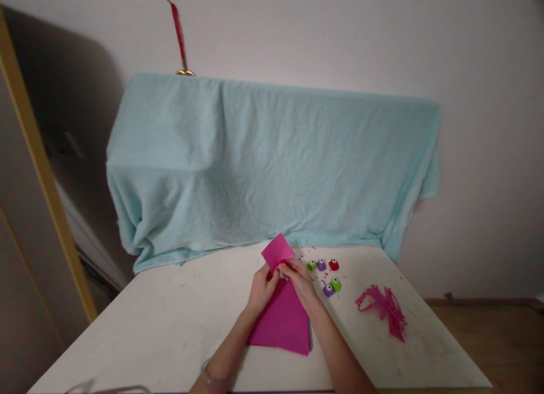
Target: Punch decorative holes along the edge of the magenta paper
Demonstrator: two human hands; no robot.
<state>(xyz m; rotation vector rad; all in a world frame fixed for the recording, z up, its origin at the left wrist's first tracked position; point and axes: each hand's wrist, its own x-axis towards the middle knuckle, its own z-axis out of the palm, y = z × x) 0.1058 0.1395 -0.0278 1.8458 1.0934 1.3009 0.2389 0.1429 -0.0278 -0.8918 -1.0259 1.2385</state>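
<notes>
A small square of pink paper [278,251] stands up at an angle between my two hands. My left hand [263,289] is closed, its thumb and fingers pinching the paper's lower left side. Against the lower edge of the square is a small red paper punch [284,262], partly covered by fingers. My right hand [300,279] is closed around the punch from the right. Below both hands lies a stack of larger pink sheets [283,323], with a bluish edge showing at its right.
More small punches lie to the right: a red one [334,264], a green one [311,265] and several others, amid pink paper bits. Farther right is a heap of cut pink paper strips [385,310]. A light blue cloth [272,167] hangs behind the white table [178,320].
</notes>
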